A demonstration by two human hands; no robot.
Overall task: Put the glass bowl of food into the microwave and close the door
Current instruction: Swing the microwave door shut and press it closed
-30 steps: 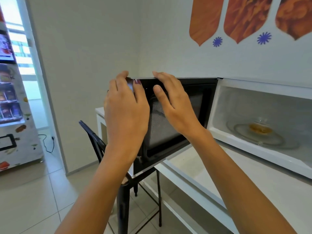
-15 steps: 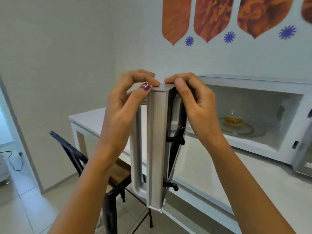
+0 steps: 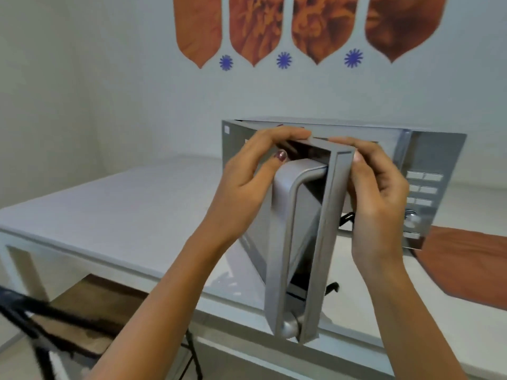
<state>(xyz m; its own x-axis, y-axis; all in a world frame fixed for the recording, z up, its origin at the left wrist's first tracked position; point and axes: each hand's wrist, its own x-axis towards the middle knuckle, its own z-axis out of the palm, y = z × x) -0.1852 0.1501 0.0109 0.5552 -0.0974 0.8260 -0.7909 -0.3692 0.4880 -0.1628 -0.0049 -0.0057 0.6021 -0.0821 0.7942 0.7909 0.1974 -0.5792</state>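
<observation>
Microwave door [image 3: 310, 237] half-swung, free edge toward camera, hinge at microwave's [image 3: 428, 171] left. Left hand [image 3: 247, 185] and right hand [image 3: 381, 193] each pinch its top corner, fingers curled. Cavity lies behind the door; glass bowl hidden, presumably inside.

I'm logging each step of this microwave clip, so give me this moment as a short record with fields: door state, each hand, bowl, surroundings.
door: microwave door partly open, its edge towards the camera
left hand: left hand grips the door's top corner beside the handle
right hand: right hand holds the door's outer edge
bowl: hidden behind the door
surroundings: white counter, orange cloth on the right, chair lower left
</observation>
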